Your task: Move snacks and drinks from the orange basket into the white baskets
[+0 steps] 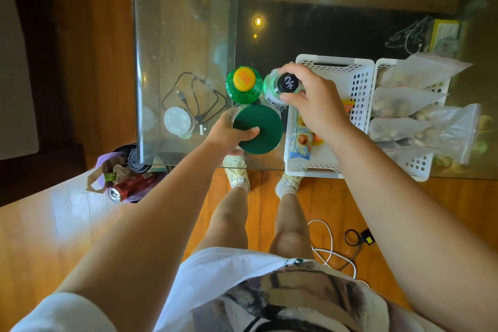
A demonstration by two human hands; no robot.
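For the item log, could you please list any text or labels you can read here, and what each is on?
Yellow cap of the green bottle: red characters, too blurred to read.
Black cap: a white logo mark, not legible as words.
Snack packet in the white basket: print too small.
Red can: unreadable.

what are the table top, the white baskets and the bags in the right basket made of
Table top: clear glass, glossy; the floor shows through and lights reflect. White baskets: probably moulded plastic, matt, with punched round holes. Bags: thin clear plastic film, crinkled, contents showing through.
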